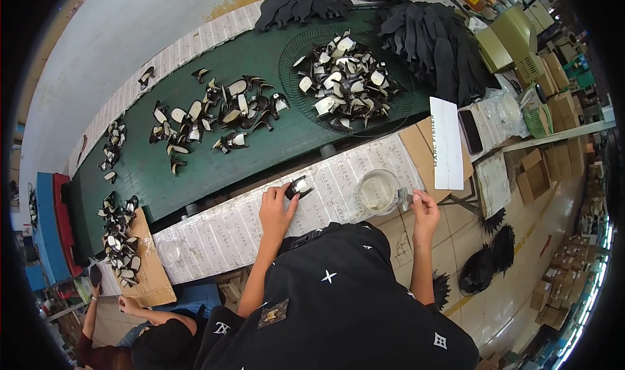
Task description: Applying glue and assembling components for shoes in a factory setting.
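On the paper-covered ledge in front of me, my left hand (278,208) grips a black shoe heel (299,187) with a pale top face between thumb and fingers. To its right stands a round clear jar (378,191). My right hand (424,212) is beside the jar's right rim, fingers pinched on a small greyish thing that I cannot make out. Beyond the ledge, many similar heels (195,113) lie loose on the green conveyor belt (140,168). More heels are heaped in a round wire basket (286,70).
Black cut pieces (430,41) are piled at the back right. A white box lid (446,142) and a phone (470,131) lie right of the jar. At the lower left, a co-worker (163,344) sits near cardboard (153,266) with heels. Black bundles (478,269) rest on the floor.
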A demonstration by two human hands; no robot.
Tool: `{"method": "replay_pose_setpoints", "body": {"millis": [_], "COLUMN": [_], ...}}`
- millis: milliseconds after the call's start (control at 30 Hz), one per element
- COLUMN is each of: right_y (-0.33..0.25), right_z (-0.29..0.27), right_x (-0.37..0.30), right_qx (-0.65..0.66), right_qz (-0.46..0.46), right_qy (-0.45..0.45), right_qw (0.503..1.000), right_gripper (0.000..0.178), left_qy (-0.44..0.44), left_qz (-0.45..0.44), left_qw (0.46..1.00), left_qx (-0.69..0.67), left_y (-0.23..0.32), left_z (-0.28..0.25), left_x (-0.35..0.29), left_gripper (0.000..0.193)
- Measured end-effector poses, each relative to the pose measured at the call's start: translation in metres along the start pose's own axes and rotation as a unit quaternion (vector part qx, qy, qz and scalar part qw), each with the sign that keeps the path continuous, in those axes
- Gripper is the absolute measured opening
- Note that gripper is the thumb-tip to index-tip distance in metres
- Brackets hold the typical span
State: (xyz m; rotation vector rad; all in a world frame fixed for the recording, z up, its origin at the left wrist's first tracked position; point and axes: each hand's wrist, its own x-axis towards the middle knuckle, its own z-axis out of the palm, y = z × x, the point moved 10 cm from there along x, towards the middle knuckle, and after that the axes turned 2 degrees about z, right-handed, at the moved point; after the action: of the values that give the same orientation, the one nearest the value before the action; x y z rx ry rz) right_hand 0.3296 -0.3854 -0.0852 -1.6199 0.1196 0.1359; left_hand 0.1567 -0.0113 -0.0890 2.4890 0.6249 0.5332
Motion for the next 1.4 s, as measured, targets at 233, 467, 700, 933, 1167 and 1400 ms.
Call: {"method": "replay_pose_setpoints", "body": {"millis": [233, 467, 700, 933, 1167, 1400], "right_y": [-0.004, -0.016, -0.027, -0.05, -0.073, -0.066], "right_z": [0.001, 0.006, 0.008, 0.018, 0.044, 0.037], "right_x": [-0.004, -0.008, -0.012, -0.02, -0.044, -0.049], "right_qx": [-0.005, -0.017, -0.052, -0.138, -0.336, -0.345], "right_qz": [-0.053, -0.109, -0.123, -0.18, -0.332, -0.327], "right_qy": [0.001, -0.01, 0.003, -0.021, -0.103, -0.117], "right_qw": [0.999, 0.994, 0.991, 0.974, 0.875, 0.872], "right_gripper": [0.01, 0.011, 0.01, 0.009, 0.012, 0.013], "left_qy": [0.014, 0.017, 0.013, 0.009, 0.005, 0.01], "left_qz": [0.014, 0.018, 0.008, 0.004, 0.001, 0.004], "left_qw": [1.0, 1.0, 1.0, 1.0, 1.0, 1.0], "left_qx": [0.013, 0.006, -0.001, -0.003, -0.008, -0.006], "left_y": [0.0, 0.001, -0.001, -0.003, -0.003, -0.002], "left_z": [0.0, -0.001, -0.001, -0.002, -0.001, -0.002], "left_x": [0.0, 0.0, 0.0, -0.001, 0.0, 0.0], "left_gripper": [0.037, 0.037, 0.037, 0.037, 0.038, 0.038]}}
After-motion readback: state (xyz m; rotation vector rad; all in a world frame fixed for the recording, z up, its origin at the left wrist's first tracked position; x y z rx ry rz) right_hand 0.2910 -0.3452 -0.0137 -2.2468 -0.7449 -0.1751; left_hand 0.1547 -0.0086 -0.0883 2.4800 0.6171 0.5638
